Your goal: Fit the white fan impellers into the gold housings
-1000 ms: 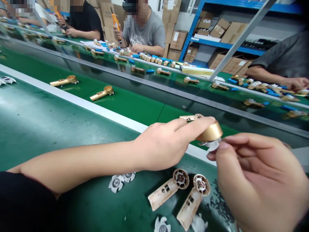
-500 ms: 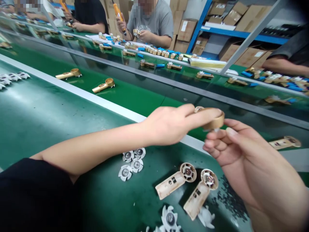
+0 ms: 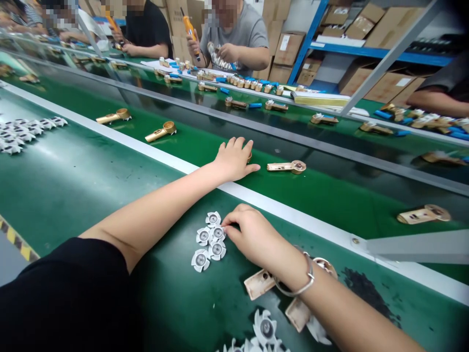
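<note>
My left hand (image 3: 234,159) reaches over the green conveyor belt, fingers spread, palm down. A gold fan housing (image 3: 249,157) peeks out beside its fingers, mostly hidden by them. My right hand (image 3: 252,232), with a bangle at the wrist, pinches the edge of a white fan blade wheel (image 3: 219,232) in a small group on the green table. Under my right forearm lie two housing halves (image 3: 259,284), partly covered. Another housing half (image 3: 286,166) rests on the belt just right of my left hand.
Gold housings (image 3: 161,131) sit along the belt. More blade wheels (image 3: 264,327) lie at the near edge and at far left. A white rail (image 3: 164,159) divides table from belt; a metal bracket (image 3: 421,247) crosses at right. Across the line, a person holds an orange electric screwdriver (image 3: 190,34).
The gold housing has left my right hand and is now at the belt by my left hand, whose fingers have spread. My right hand has moved left and down to the blade wheels.
</note>
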Motion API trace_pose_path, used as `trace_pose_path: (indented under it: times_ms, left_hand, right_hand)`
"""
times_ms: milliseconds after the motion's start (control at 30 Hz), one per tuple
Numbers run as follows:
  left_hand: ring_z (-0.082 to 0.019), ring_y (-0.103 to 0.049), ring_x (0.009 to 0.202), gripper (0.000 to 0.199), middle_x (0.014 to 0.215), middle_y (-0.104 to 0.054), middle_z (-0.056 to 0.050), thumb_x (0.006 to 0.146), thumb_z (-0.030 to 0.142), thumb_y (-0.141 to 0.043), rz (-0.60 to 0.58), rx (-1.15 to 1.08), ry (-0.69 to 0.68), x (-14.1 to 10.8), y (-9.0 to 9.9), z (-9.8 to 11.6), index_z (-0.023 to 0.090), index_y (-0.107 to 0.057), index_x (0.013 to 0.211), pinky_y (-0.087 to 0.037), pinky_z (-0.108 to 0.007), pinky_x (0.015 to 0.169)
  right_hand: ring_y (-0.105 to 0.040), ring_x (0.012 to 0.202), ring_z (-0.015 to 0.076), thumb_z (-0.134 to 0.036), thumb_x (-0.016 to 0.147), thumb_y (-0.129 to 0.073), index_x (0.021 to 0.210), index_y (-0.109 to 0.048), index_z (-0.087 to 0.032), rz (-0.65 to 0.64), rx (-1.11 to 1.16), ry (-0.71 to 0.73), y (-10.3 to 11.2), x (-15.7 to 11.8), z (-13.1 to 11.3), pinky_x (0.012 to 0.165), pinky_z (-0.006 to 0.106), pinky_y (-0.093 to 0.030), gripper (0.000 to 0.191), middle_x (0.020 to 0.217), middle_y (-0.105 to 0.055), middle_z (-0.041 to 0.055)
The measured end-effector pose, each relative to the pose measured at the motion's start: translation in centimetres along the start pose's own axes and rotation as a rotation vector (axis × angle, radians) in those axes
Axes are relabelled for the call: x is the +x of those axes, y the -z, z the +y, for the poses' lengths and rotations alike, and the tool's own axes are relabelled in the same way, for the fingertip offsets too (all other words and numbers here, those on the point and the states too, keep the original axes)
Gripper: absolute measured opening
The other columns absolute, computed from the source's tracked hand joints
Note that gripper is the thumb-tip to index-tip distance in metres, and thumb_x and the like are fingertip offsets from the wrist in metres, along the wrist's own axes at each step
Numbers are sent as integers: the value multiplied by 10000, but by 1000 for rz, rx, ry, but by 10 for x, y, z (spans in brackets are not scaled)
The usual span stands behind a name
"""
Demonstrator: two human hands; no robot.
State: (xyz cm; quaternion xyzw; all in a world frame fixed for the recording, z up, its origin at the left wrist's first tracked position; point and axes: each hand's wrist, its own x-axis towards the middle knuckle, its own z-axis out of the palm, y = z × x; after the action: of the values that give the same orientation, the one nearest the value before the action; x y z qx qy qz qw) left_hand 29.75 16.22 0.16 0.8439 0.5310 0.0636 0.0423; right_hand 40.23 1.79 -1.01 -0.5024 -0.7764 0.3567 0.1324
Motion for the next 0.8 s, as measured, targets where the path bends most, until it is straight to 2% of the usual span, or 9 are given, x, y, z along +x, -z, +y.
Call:
trace_pose_path:
  times_ms: [100, 233, 300, 367, 433, 500, 567, 667, 800]
  left_hand:
    - [-371, -305, 1457, 697, 1581, -346, -211, 990, 540, -478, -1, -53, -92, 21, 4, 28, 112, -364, 1528, -281, -538, 1186]
    - [-288, -569, 1246, 432, 1387, -568, -129, 967, 418, -613, -152, -146, -206, 64, -1, 63, 163, -583, 1315, -481, -527, 1049]
    - [-253, -632, 1132, 356, 1285, -624, -109, 961, 368, -639, -208, -206, -220, 76, 0, 72, 159, -616, 1248, -547, -485, 965]
    - [-227, -659, 1050, 317, 1198, -657, -97, 957, 359, -648, -218, -291, -225, 74, 4, 74, 148, -634, 1194, -574, -438, 904]
    - [-191, -691, 911, 280, 1075, -689, -76, 966, 349, -626, -211, -410, -233, 57, 11, 71, 136, -619, 1146, -592, -371, 810]
    - [-142, -695, 730, 245, 955, -697, -50, 998, 329, -540, -211, -543, -242, 27, 20, 67, 135, -554, 1146, -583, -287, 682]
    - [-108, -668, 628, 259, 910, -681, -31, 1015, 330, -467, -213, -647, -241, -7, 30, 67, 152, -478, 1203, -558, -237, 595]
    - [-90, -623, 578, 399, 867, -629, 21, 997, 298, -474, -210, -794, -266, -50, 39, 71, 237, -371, 1377, -535, -213, 554]
    - [-93, -575, 530, 546, 770, -583, 59, 967, 252, -511, -203, -932, -308, -74, 41, 76, 300, -330, 1479, -501, -216, 553]
  right_hand:
    - [-592, 880, 176, -50, 861, -599, 768, -684, -185, 26, 16, -12, 7, -7, -4, 830, 290, -452, 184, 890, -622, 47]
    - [-588, 725, 160, -65, 877, -504, 768, -581, -198, 135, 48, -129, 32, -40, -6, 663, 271, -424, 188, 759, -621, 12]
    - [-606, 638, 143, -123, 901, -471, 794, -565, -210, 182, 99, -203, 47, -60, -2, 572, 243, -410, 167, 697, -634, -15]
    - [-622, 579, 131, -195, 919, -451, 819, -562, -217, 255, 152, -272, 59, -77, 8, 507, 223, -399, 151, 689, -659, -26]
    - [-622, 548, 133, -262, 910, -463, 827, -562, -220, 368, 178, -330, 71, -89, 19, 468, 219, -383, 136, 689, -672, -23]
    - [-620, 549, 143, -300, 868, -503, 815, -563, -220, 492, 183, -370, 82, -96, 28, 468, 224, -386, 113, 666, -665, -21]
    - [-606, 541, 147, -329, 818, -538, 805, -571, -221, 590, 196, -387, 92, -98, 32, 477, 227, -402, 113, 629, -647, -25]
    - [-561, 496, 136, -364, 750, -577, 830, -599, -224, 738, 220, -378, 102, -99, 29, 461, 219, -406, 162, 573, -614, -41]
    - [-507, 431, 116, -354, 712, -616, 849, -618, -241, 825, 141, -345, 102, -102, 20, 419, 202, -375, 177, 532, -599, -61]
